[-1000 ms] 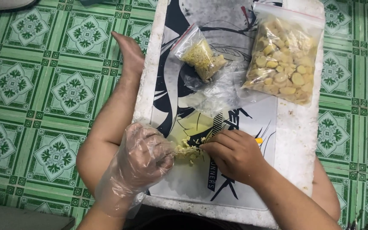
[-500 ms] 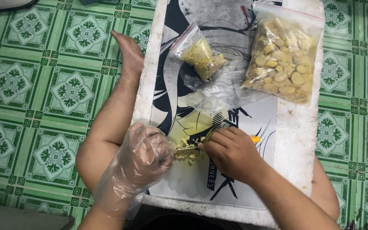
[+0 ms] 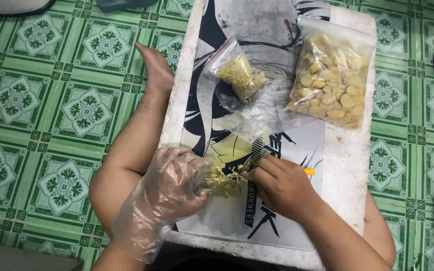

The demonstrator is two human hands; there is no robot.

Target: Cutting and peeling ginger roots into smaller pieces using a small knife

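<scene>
Lower centre: gloved left hand (image 3: 169,188) pinches pale chopped pieces (image 3: 224,180); bare right hand (image 3: 282,188) grips a knife (image 3: 257,153) against them, on white board (image 3: 345,170).

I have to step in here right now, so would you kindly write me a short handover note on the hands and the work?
Left hand: in a clear plastic glove, steadying the pale yellow pieces on the white board.
Right hand: bare, gripping a knife with a yellow handle, blade at the pieces.
Done: a small pile is cut; the small bag holds chopped bits.
Left, as I judge it: the big bag looks full of whole pieces.
</scene>
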